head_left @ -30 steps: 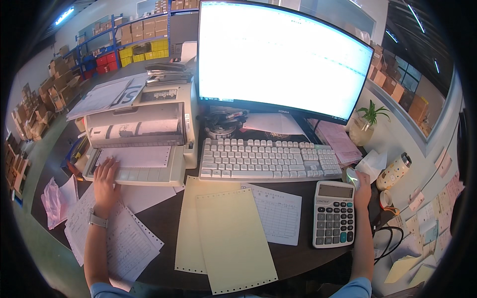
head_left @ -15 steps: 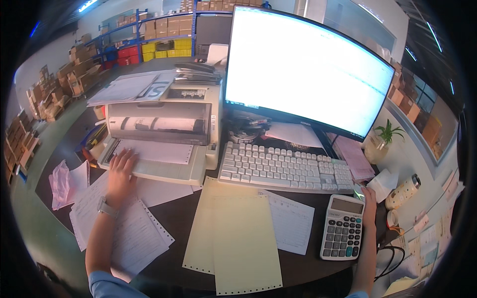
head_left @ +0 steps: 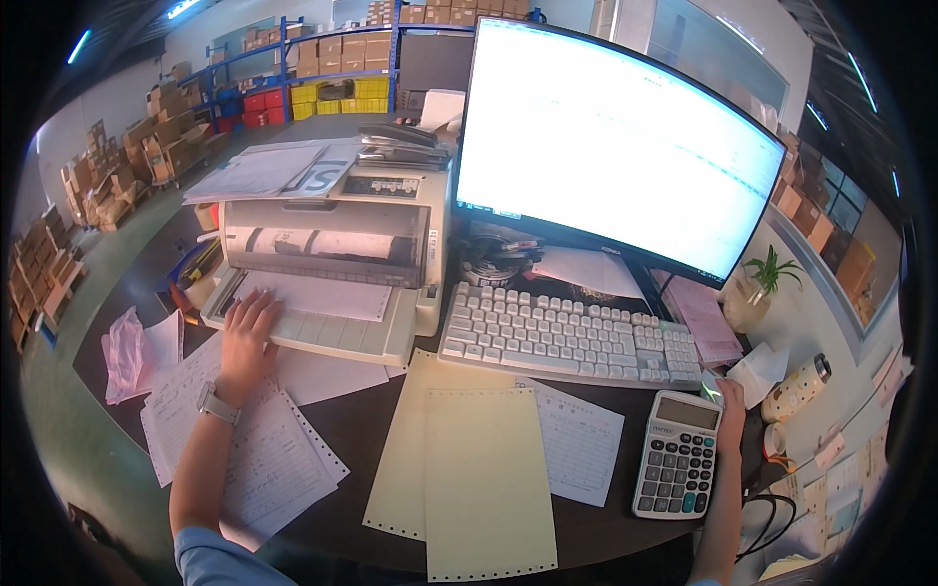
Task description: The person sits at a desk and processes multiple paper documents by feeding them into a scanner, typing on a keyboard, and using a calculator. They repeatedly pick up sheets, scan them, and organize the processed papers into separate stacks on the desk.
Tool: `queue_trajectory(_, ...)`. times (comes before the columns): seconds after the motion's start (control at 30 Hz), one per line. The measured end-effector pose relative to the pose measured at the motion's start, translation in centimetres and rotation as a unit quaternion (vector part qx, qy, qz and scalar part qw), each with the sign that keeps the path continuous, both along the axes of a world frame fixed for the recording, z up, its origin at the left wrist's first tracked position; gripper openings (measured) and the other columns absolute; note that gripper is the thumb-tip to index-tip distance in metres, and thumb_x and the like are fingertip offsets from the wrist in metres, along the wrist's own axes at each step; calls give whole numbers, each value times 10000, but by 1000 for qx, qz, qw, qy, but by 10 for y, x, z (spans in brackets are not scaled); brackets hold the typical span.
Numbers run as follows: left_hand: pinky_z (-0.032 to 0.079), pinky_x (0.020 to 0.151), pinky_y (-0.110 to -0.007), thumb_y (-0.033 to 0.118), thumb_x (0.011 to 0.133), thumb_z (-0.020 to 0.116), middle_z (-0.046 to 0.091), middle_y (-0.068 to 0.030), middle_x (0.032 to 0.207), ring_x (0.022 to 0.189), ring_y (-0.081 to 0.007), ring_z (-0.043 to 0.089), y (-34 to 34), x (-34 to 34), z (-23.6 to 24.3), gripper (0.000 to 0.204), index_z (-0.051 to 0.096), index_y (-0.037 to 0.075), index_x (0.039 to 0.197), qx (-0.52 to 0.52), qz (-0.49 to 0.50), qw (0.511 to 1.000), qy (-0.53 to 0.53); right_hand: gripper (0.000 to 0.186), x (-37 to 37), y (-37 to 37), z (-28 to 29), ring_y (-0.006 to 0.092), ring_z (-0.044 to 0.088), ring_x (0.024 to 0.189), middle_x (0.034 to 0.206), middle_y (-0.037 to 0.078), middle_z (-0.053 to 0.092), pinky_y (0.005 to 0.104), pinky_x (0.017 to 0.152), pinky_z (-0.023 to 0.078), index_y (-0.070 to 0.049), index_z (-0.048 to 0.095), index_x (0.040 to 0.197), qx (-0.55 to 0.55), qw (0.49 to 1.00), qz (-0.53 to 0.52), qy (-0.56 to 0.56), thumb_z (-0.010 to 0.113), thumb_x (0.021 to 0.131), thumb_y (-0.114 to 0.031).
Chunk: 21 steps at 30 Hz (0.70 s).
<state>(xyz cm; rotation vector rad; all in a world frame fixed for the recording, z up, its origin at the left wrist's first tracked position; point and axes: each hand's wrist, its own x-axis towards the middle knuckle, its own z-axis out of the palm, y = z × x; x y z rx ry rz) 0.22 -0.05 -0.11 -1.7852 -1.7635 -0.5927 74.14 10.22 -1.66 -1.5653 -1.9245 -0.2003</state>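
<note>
The left grip (head_left: 251,337) lies palm down, its fingers slightly spread and clamped on nothing; the fingertips rest on a punched-edge white sheet (head_left: 337,298), which sits on the front tray of the pale printer (head_left: 430,317). A watch (head_left: 218,402) circles that wrist. The right grip (head_left: 729,415) curls at a small pale object (head_left: 711,389) with a greenish glint; most of it is hidden, so I cannot tell whether the fingers are closed on it.

Just left of the right hand lies a calculator (head_left: 677,454), and beyond it a white keyboard (head_left: 572,332). On the dark surface (head_left: 366,430), between the forearms, 2 yellow sheets (head_left: 489,488) overlap, partly covering a white form (head_left: 586,444). Handwritten papers (head_left: 269,474) spread beneath the left forearm, near a crumpled pink plastic piece (head_left: 127,356).

A bright monitor (head_left: 616,146) stands behind the keyboard. To its right are a potted plant (head_left: 770,272) and a dotted bottle (head_left: 793,389). Far back, blue shelving (head_left: 395,59) carries cartons and yellow bins (head_left: 371,89).
</note>
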Motion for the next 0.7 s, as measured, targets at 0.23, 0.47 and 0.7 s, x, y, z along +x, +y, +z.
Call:
queue_trajectory(0.23, 310, 1047, -467, -16, 596, 581, 533, -134, 1250, 1250, -323, 427, 1, 1, 1, 580, 549, 62, 1169, -1, -3, 1000, -2, 329, 2, 1, -1, 316, 502, 1130, 1198, 161, 508, 333, 972, 387, -25, 564, 1146, 5, 1000, 5, 13, 473, 830, -15)
queue_trajectory(0.47, 313, 1045, -466, -14, 595, 583, 534, -129, 1249, 1247, -318, 431, -1, 0, 0, 579, 549, 62, 1168, -3, 1, 1000, -1, 335, 1, 3, -4, 311, 503, 1126, 1194, 153, 510, 328, 970, 387, -33, 560, 1154, 10, 1000, 2, 5, 472, 832, -17)
queue_trajectory(0.7, 315, 1043, -466, -10, 597, 588, 536, -128, 1248, 1246, -314, 434, 1, 0, 0, 575, 551, 63, 1166, 3, -3, 1000, 1, 322, 0, -1, 0, 302, 519, 1109, 1182, 131, 523, 329, 954, 402, -41, 562, 1144, 4, 1000, -25, -2, 472, 835, -25)
